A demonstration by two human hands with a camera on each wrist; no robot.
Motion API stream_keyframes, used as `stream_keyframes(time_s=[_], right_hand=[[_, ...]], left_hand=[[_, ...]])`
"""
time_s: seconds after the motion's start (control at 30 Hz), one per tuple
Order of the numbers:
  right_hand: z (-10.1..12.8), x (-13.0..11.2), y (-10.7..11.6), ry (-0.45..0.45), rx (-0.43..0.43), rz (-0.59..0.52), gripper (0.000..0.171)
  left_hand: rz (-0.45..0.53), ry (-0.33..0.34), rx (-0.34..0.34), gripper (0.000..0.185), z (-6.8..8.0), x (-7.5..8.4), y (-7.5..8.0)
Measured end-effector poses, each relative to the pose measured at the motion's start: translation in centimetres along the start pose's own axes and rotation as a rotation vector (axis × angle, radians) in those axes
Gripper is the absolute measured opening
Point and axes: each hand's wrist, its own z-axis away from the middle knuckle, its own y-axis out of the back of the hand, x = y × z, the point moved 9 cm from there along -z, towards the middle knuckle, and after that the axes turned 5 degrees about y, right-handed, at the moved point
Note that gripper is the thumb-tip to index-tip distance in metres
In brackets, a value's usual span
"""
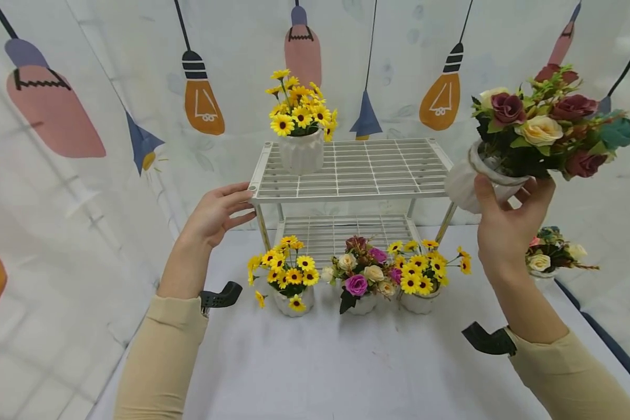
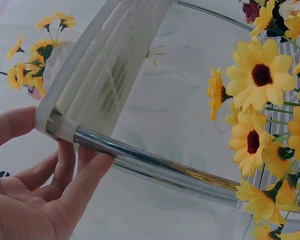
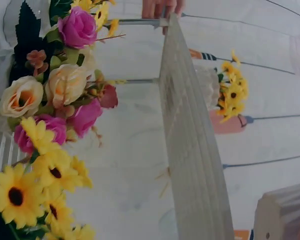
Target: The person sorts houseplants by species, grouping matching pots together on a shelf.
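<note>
Fingers of the right hand (image 1: 506, 224) curl under the white pot (image 1: 464, 184) of roses held tilted beside the rack (image 1: 354, 169), likely light but top-heavy, while the left hand (image 1: 215, 213) rests open-fingered on the rack's corner.

Two-tier rack (image 1: 354, 169) set at 12 o'clock on worktop (image 1: 346, 361). Sunflower pot (image 1: 300, 149) placed on top tier, left end. Three flower pots (image 1: 362, 280) lined before rack. Rose pot (image 1: 483, 175) held aloft at 2 o'clock. Fifth pot (image 1: 548, 259) set at 3 o'clock. Rack's front-left corner touched by left hand (image 1: 215, 216).
</note>
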Motion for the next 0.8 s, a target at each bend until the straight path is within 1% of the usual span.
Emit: stream_keyframes(time_s=[0.13, 0.23, 0.4, 0.47, 0.57, 0.63, 0.8], right_hand=[[-0.3, 0.5, -2.4, -0.054, -0.080, 0.002, 0.071], [-0.3, 1.2, -4.1, -0.105, -0.140, 0.036, 0.075], [-0.1, 2.8, -6.5, -0.197, -0.228, 0.142, 0.079], [-0.2, 3.1, -7.4, -0.206, -0.257, 0.185, 0.082], [-0.5, 3.4, -8.9, -0.207, -0.290, 0.222, 0.086], [-0.8, 3.6, -10.0, -0.205, -0.304, 0.220, 0.088], [-1.0, 5.0, -12.5, -0.242, -0.351, 0.172, 0.086]], left_hand=[[0.004, -0.005, 0.002, 0.064, 0.0, 0.0, 0.1], [0.003, -0.007, -0.001, 0.064, 0.0, 0.1, 0.1], [-0.011, -0.009, -0.002, 0.063, 0.0, 0.0, -0.1], [-0.013, -0.008, -0.004, 0.064, -0.1, 0.1, -0.3], [-0.015, -0.004, -0.001, 0.064, -0.1, 0.1, -0.3], [-0.018, -0.002, -0.001, 0.064, 0.0, 0.1, -0.3], [-0.026, -0.003, 0.000, 0.064, 0.0, 0.2, -0.2]])
